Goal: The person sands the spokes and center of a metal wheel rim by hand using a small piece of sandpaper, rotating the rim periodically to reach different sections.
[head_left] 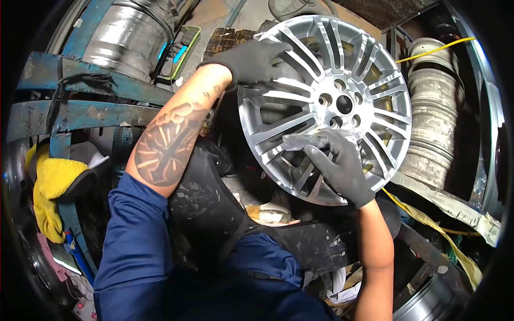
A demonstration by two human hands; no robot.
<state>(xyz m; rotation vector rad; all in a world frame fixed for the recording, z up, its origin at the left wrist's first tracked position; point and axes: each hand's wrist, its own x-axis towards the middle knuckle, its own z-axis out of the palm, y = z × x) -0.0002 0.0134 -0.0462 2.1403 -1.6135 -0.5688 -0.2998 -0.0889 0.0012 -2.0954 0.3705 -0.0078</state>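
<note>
A silver multi-spoke alloy wheel (pixel 342 69) stands tilted in front of me, its face toward the camera. My left hand (pixel 254 60), in a black glove, grips the wheel's upper left rim. My right hand (pixel 338 166), also in a black glove, presses a small grey piece of abrasive sheet (pixel 304 140) against the spokes at the lower middle of the wheel, just below the hub holes. A dark stained apron (pixel 214 214) covers my lap under the wheel.
A bare metal rim (pixel 131 35) sits at the upper left on a blue frame (pixel 80 115). Other worn rims (pixel 436 107) stack at the right, with a yellow cable (pixel 436 49) over them. A yellow glove (pixel 51 187) hangs at the left.
</note>
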